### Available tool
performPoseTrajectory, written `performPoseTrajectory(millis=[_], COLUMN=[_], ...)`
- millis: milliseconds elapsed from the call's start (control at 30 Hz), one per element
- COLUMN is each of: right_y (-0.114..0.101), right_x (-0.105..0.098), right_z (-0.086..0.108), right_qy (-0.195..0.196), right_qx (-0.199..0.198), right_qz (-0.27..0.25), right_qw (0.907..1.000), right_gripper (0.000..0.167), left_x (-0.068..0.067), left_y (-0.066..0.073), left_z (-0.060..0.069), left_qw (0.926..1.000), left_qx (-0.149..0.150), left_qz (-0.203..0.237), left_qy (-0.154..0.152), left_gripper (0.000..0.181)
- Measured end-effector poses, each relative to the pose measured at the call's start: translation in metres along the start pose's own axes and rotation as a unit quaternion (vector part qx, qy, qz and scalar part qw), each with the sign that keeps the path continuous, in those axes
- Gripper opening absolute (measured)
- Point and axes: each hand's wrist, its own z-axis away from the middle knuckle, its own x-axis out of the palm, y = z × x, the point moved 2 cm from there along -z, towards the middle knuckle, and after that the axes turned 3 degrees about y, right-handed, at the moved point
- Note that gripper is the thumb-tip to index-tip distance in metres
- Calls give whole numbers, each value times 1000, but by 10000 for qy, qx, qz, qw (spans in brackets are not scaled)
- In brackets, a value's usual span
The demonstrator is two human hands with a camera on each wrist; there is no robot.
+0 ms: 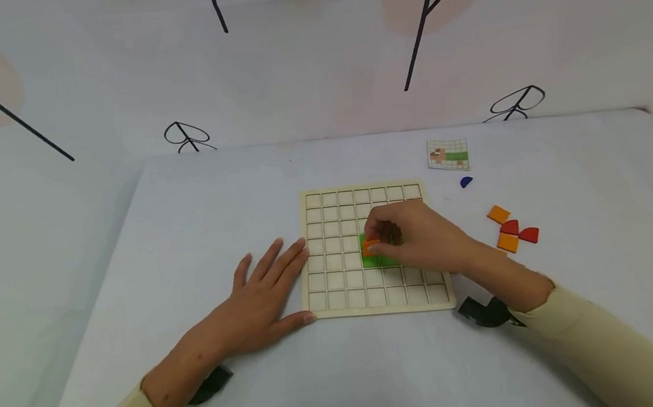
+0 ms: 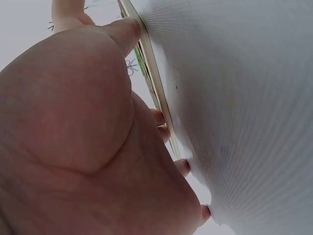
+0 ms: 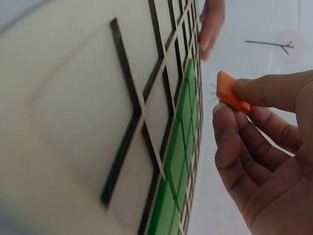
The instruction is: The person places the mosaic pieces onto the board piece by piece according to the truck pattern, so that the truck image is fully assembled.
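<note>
Person's right hand (image 1: 420,233) pinches a flat orange square tile (image 3: 226,89), smooth-faced, just above glossy green tiles (image 3: 164,210) set in a pale wood-look grid board (image 1: 339,299). Left hand (image 1: 265,304) is flat, fingers spread, gripping nothing, thumb touching board's edge. On the white tabletop (image 1: 211,196), person's right: orange squares (image 1: 508,242), red quarter-rounds (image 1: 530,235), blue half-disc (image 1: 466,181), printed grid card (image 1: 455,156).

The tile (image 3: 228,92) is orange, the squares (image 3: 179,145) green, the grid-patterned board (image 1: 337,281) pale cream.
</note>
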Motion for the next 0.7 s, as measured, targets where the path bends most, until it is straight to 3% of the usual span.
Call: performPoseTrajectory(millis=[333,700], right_y=[-10,-10], right_x=[25,31], right_z=[-12,-10], right_qy=[-46,150], right_qx=[93,-129], right_qz=[-165,733], right_qw=[9998,9971], right_gripper=[8,10], left_x=[0,0], left_y=[-1,0], left_z=[0,1], left_qw=[10000,10000], left_qx=[10,11], left_qz=[42,-12], left_qy=[26,33], left_gripper=[98,98])
